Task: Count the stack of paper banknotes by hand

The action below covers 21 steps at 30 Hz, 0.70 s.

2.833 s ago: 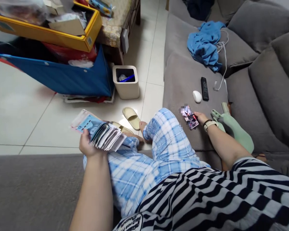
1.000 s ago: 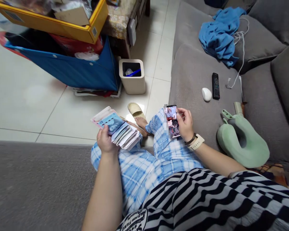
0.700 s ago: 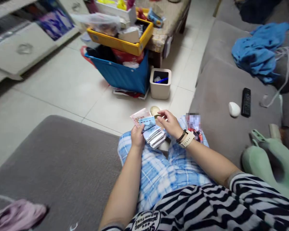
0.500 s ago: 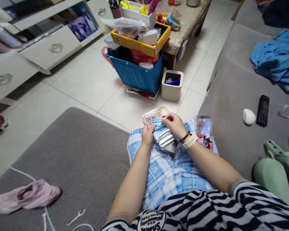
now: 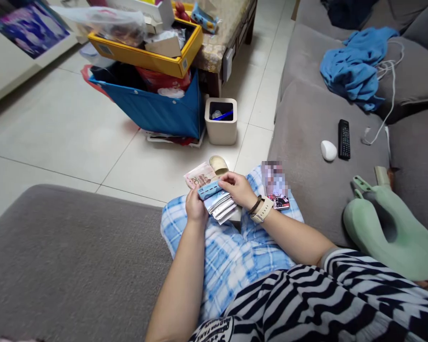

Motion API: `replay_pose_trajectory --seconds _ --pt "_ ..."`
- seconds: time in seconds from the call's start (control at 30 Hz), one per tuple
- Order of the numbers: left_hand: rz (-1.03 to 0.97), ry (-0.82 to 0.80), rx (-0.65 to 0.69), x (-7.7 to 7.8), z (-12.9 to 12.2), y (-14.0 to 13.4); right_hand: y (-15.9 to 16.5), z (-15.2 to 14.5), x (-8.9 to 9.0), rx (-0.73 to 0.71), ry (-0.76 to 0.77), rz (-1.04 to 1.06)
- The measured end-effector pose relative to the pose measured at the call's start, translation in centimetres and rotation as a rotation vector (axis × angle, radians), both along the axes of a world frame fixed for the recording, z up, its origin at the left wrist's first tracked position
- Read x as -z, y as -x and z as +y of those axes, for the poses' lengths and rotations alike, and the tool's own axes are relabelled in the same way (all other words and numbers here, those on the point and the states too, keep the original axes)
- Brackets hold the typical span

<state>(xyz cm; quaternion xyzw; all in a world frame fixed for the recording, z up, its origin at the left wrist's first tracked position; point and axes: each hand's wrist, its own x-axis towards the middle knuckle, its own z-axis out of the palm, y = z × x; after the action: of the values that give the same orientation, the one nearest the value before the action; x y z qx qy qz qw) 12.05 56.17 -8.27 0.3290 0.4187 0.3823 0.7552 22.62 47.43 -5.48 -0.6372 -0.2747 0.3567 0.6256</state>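
Note:
A folded stack of banknotes [image 5: 219, 205] lies over my lap, its blue notes doubled with pale edges fanned toward me. My left hand [image 5: 196, 205] is closed around the left side of the stack. Beyond the fingers a pinkish note [image 5: 200, 175] sticks out flat. My right hand [image 5: 238, 189] pinches the upper edge of a blue banknote [image 5: 209, 189] on top of the stack. A lit phone [image 5: 277, 197] rests on my right thigh, beside the right wrist with its pale watch.
Past my knees stand a beige bin [image 5: 221, 128], a blue basket [image 5: 157, 111] and a yellow box [image 5: 146, 52] on top of it. On the sofa to the right lie a remote [image 5: 344, 139], a white rounded case [image 5: 328, 150], a green neck pillow [image 5: 388, 228] and blue cloth [image 5: 355, 71].
The view has swung to the right, so the surroundings shift left. The top blue note now lies across the stack, showing more of its face; both hands still hold money.

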Motion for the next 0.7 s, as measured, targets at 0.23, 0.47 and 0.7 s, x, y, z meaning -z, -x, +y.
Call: replay_pose_trajectory --seconds 0.23,0.47,0.7 --pt "0.006 -0.017 0.047 -0.10 -0.17 0.00 -0.14 0.00 -0.54 -0.005 -0.030 0.108" --pt "-0.010 -0.020 0.057 0.04 -0.17 0.04 -0.22 0.04 -0.84 -0.008 -0.018 0.141" --pt "-0.086 0.042 0.049 -0.26 -0.30 0.01 -0.12 -0.10 -1.04 -0.010 0.015 0.130"
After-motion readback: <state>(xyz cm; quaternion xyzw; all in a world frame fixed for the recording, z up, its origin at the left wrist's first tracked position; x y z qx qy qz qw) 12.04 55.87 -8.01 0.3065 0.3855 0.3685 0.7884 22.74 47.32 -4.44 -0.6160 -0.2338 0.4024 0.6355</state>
